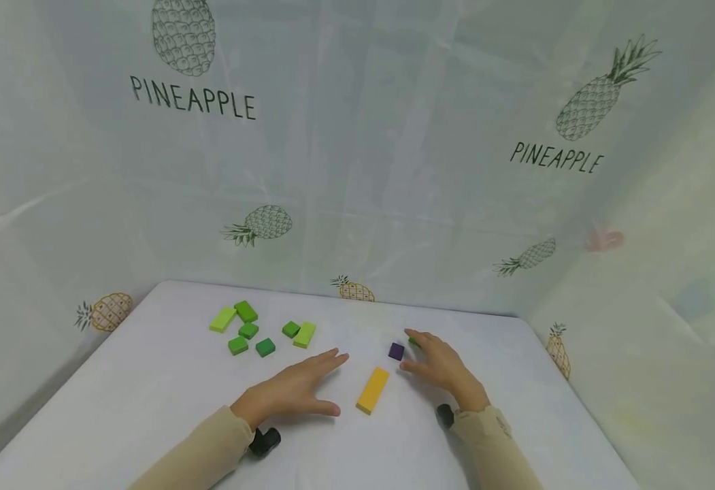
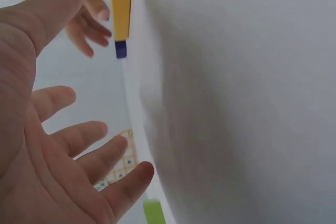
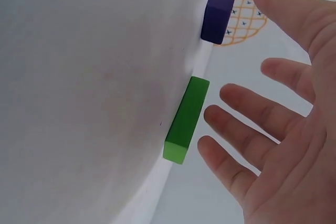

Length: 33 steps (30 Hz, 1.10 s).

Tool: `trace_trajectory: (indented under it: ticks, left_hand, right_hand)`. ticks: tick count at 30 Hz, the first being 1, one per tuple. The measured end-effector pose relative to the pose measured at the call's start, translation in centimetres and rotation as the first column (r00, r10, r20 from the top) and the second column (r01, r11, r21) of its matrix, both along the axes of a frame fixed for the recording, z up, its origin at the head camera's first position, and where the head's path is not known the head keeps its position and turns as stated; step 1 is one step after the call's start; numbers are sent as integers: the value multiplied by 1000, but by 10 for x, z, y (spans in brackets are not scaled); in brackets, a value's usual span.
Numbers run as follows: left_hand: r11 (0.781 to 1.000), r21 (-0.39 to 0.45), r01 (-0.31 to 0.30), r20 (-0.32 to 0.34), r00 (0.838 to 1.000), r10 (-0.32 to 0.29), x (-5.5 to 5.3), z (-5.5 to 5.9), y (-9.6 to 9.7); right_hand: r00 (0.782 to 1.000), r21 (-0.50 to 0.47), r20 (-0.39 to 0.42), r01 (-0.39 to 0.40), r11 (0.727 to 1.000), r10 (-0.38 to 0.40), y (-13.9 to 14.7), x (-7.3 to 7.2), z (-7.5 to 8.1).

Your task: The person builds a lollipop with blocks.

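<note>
On a white tabletop, one yellow, oblong, perhaps wooden block slants away rightward between my left hand and right hand, fingers spread, empty.

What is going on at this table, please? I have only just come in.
A person in beige sleeves has both hands over a white table, fingers spread and holding nothing. The left hand is nearest to a yellow block. The right hand is near a dark purple block and a lone green block, which it partly hides in the head view. Seven other green blocks lie loosely grouped toward the far left.
</note>
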<state>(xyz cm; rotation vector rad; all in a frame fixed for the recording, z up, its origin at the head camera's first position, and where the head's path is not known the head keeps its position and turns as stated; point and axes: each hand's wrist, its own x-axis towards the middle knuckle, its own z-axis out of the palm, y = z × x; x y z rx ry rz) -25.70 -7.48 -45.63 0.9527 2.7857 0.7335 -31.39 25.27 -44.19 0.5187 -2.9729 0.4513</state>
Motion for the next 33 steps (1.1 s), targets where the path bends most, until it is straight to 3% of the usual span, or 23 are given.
trace_trajectory:
  ticks: [12,18,23,33]
  left_hand:
    - [997,16,79,86,993,-80,-14,5,32]
    - [990,34,133,73,988,-135,-18,11,46]
    - [984,36,172,58,983,-174,-21,10,55]
    - [984,-12,175,49,983,-174,-17,12,68]
  right_hand:
    - [997,-112,68,-26,993,34,-13,-11,6]
    - [994,-137,101,-17,990,31,-17,-18,6]
    - [990,-169,128,-34,985,56,-17,-20,7]
    - [987,-166,153,-21,986,47,-17,-21,3]
